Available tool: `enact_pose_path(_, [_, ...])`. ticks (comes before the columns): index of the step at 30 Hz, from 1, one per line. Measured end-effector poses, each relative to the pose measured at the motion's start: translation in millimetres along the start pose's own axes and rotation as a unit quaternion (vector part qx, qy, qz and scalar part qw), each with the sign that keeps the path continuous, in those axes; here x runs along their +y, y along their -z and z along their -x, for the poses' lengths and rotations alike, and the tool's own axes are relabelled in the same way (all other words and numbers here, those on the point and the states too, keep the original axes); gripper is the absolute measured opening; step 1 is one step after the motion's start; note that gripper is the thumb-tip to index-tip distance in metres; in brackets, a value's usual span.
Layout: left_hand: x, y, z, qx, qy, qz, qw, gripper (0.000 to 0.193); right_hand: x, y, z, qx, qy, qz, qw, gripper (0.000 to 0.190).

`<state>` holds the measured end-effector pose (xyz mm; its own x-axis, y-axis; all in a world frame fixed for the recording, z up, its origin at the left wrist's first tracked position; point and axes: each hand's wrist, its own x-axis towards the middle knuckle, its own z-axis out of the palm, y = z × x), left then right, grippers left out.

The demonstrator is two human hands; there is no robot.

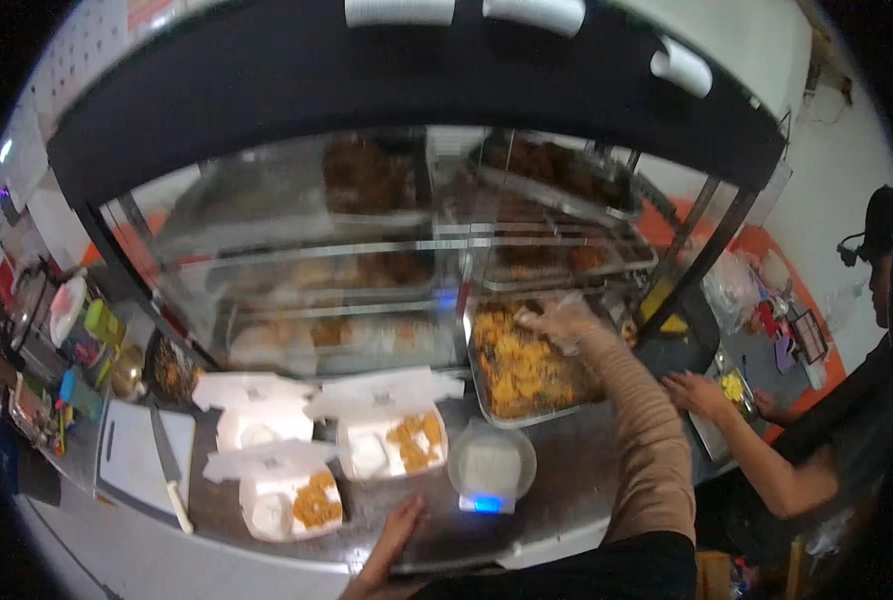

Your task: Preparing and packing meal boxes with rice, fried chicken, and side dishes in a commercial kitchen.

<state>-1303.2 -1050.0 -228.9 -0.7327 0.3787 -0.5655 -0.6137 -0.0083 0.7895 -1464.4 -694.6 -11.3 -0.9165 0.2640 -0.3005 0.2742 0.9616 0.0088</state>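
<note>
My right hand (563, 319), in a clear plastic glove, reaches over the back of a metal tray of golden fried pieces (521, 367); whether it grips any piece cannot be made out. My left hand (405, 521) rests at the counter's front edge, holding nothing visible. A digital scale with a blue-lit display (488, 504) carries a clear round bowl (493, 461), in front of the tray. To its left stand a paper box with rice and fried pieces (392, 442), a similar filled box nearer the edge (290, 506), and a box behind it (265, 427) holding rice.
A knife (165, 450) lies over a white cutting board (135, 457) at the left. A glass display cabinet (326, 262) with trays of fried food rises behind. At the right, a co-worker's hand (698, 394) is near a metal tray (709, 435). A dark pan (173, 367) stands at the back left.
</note>
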Motion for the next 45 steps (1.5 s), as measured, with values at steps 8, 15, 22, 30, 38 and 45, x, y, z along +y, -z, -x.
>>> enact_pose_path(8, [-59, 40, -11, 0.066, -0.069, 0.18, 0.979, 0.031, 6, -34, -48, 0.092, 0.089, 0.01, 0.992, 0.043])
enact_pose_path(15, [-40, 45, -17, 0.017, -0.069, 0.097, 0.993, 0.036, -16, 5, 5, 0.031, 0.114, 0.183, 0.976, 0.042])
enact_pose_path(22, [27, 12, 17, 0.061, 0.003, 0.048, 0.997, 0.032, -21, -16, 14, 0.111, 0.101, 0.035, 0.988, 0.031])
enact_pose_path(30, [12, 11, 2, -0.007, 0.041, 0.059, 0.997, 0.022, 11, -11, 70, 0.198, 0.25, -0.137, 0.938, 0.031])
enact_pose_path(38, [2, 15, -5, -0.018, 0.016, 0.097, 0.995, 0.022, -12, -17, 158, -0.02, 0.373, -0.567, 0.735, 0.032])
enact_pose_path(45, [10, 5, -2, -0.036, 0.045, 0.061, 0.997, 0.023, -50, -115, 187, -0.036, 0.203, -0.371, 0.905, 0.052])
